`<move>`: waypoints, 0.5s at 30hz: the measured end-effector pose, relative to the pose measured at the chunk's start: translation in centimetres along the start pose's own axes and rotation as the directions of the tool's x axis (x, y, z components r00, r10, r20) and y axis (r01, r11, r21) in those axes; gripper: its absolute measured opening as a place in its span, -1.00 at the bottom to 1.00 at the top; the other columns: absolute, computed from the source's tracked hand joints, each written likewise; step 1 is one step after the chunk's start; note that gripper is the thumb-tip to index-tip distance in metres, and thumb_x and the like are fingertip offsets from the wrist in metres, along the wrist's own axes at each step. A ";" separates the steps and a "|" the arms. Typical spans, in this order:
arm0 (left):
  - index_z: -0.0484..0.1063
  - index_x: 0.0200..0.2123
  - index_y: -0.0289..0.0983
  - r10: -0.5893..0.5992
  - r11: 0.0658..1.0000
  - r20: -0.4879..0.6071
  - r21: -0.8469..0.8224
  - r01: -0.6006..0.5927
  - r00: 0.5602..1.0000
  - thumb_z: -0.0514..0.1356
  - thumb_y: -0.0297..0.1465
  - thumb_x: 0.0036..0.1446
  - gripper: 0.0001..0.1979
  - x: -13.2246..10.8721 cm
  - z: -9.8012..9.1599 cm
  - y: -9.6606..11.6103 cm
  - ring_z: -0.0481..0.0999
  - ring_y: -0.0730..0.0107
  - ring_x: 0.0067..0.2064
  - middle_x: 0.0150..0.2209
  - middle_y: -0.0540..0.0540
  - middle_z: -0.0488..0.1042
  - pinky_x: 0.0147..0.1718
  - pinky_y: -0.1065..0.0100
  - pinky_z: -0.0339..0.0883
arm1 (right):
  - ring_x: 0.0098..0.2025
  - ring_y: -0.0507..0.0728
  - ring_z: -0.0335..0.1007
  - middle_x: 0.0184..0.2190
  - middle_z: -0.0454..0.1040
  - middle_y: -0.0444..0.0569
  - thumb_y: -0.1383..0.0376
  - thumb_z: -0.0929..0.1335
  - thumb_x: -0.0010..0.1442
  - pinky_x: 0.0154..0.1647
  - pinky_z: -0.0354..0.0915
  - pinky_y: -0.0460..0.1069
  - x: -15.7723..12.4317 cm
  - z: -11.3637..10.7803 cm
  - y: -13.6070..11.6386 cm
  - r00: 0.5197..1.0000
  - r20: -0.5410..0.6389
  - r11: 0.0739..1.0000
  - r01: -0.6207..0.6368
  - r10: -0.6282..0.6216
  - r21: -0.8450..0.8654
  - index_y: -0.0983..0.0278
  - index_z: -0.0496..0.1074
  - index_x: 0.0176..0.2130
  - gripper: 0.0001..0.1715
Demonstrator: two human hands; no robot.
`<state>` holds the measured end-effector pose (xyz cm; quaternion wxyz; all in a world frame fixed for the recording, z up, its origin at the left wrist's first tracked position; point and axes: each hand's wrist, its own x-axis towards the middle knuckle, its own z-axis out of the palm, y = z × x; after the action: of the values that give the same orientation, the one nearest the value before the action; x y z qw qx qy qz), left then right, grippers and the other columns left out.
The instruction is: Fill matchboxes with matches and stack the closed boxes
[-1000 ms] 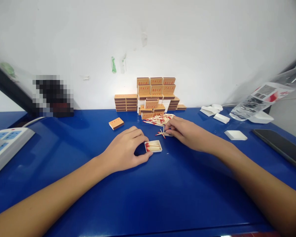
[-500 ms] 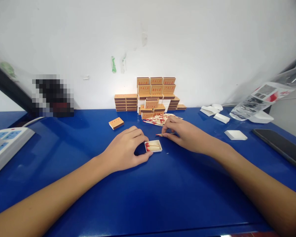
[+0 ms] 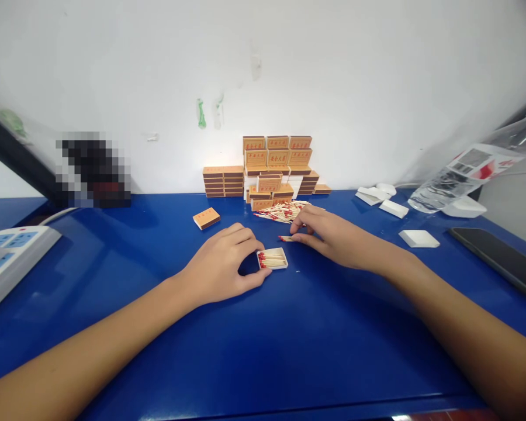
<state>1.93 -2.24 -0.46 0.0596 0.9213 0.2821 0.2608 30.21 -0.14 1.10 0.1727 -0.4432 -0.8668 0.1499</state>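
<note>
A small white matchbox tray point(image 3: 272, 258) with red-tipped matches lies on the blue table point(image 3: 263, 345). My left hand point(image 3: 222, 264) curls around the tray's left side, thumb and fingers pinching it. My right hand point(image 3: 333, 237) is closed on a few matches point(image 3: 286, 238) just right of and beyond the tray, their red tips sticking out to the left. A loose pile of matches point(image 3: 283, 211) lies behind my right hand.
Orange matchboxes point(image 3: 272, 166) are stacked against the white wall; one orange box point(image 3: 206, 218) lies apart. White empty trays point(image 3: 418, 238) sit at the right by a plastic bag point(image 3: 469, 172) and a dark phone point(image 3: 499, 263). A power strip point(image 3: 9, 257) is at the left.
My right hand gathered scattered matches from the table and drew them together into a pinched bundle, moving slightly left toward the tray. My left hand stayed on the tray.
</note>
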 end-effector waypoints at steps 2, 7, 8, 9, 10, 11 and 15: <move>0.57 -0.10 -0.27 0.001 1.000 -0.002 -0.001 -0.001 1.000 0.31 -0.25 0.31 -0.78 0.0 0.0 0.0 0.53 0.15 -0.12 -0.18 -0.15 0.59 -0.10 0.12 0.48 | -0.09 0.24 0.43 -0.11 0.50 0.09 0.16 0.28 0.44 -0.06 0.34 0.13 -0.1 -0.4 0.3 1.000 0.006 1.000 -0.002 0.002 -0.013 0.20 0.45 -0.13 -0.79; 0.57 -0.11 -0.27 0.002 1.000 -0.003 -0.002 -0.002 1.000 0.31 -0.25 0.31 -0.78 0.0 0.0 0.1 0.53 0.14 -0.11 -0.18 -0.15 0.59 -0.11 0.13 0.48 | -0.24 0.20 0.43 -0.22 0.54 0.05 0.10 0.34 0.36 -0.23 0.31 0.08 -0.7 -1.9 1.0 0.991 0.079 0.993 -0.103 0.107 -0.055 0.20 0.47 -0.13 -0.76; 0.58 -0.11 -0.27 0.000 1.000 -0.003 -0.004 0.000 1.000 0.32 -0.26 0.31 -0.79 0.0 0.0 0.1 0.53 0.15 -0.12 -0.19 -0.15 0.59 -0.11 0.13 0.48 | -0.25 0.20 0.43 -0.23 0.55 0.04 0.09 0.35 0.35 -0.24 0.31 0.08 -0.8 -2.1 1.1 0.987 0.097 0.991 -0.121 0.126 -0.060 0.20 0.48 -0.13 -0.75; 0.58 -0.11 -0.27 -0.002 1.000 -0.003 -0.006 0.002 1.000 0.32 -0.26 0.31 -0.79 0.0 0.0 0.1 0.53 0.15 -0.12 -0.19 -0.15 0.59 -0.11 0.12 0.48 | -0.26 0.21 0.43 -0.23 0.55 0.05 0.09 0.35 0.34 -0.25 0.31 0.08 -0.8 -2.2 1.3 0.983 0.116 0.989 -0.134 0.141 -0.065 0.20 0.49 -0.15 -0.75; 0.58 -0.11 -0.27 -0.003 1.000 -0.003 -0.009 0.003 1.000 0.32 -0.26 0.30 -0.79 0.0 0.0 0.1 0.53 0.15 -0.12 -0.19 -0.15 0.59 -0.11 0.12 0.48 | -0.25 0.21 0.44 -0.23 0.56 0.05 0.09 0.34 0.34 -0.25 0.31 0.08 -0.9 -2.3 1.4 0.980 0.130 0.987 -0.141 0.149 -0.071 0.19 0.50 -0.16 -0.75; 0.58 -0.11 -0.27 -0.003 1.000 -0.003 -0.010 0.003 1.000 0.32 -0.26 0.30 -0.79 0.0 0.0 0.1 0.53 0.15 -0.12 -0.19 -0.15 0.59 -0.11 0.12 0.48 | -0.25 0.21 0.44 -0.23 0.57 0.05 0.10 0.34 0.34 -0.25 0.32 0.09 -0.9 -2.2 1.6 0.978 0.138 0.987 -0.145 0.154 -0.075 0.19 0.50 -0.19 -0.75; 0.58 -0.11 -0.27 -0.008 1.000 0.008 -0.006 0.008 1.000 0.30 -0.25 0.32 -0.79 0.0 0.0 0.0 0.53 0.14 -0.13 -0.18 -0.16 0.59 -0.11 0.10 0.48 | -0.28 0.20 0.45 -0.25 0.59 0.05 0.14 0.29 0.37 -0.26 0.34 0.09 -1.1 -2.1 1.8 0.971 0.176 0.986 -0.156 0.165 -0.059 0.18 0.48 -0.24 -0.76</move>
<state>1.94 -2.23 -0.40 0.0645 0.9210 0.2846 0.2580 33.04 0.23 2.07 0.0708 -0.5003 -0.8433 0.1832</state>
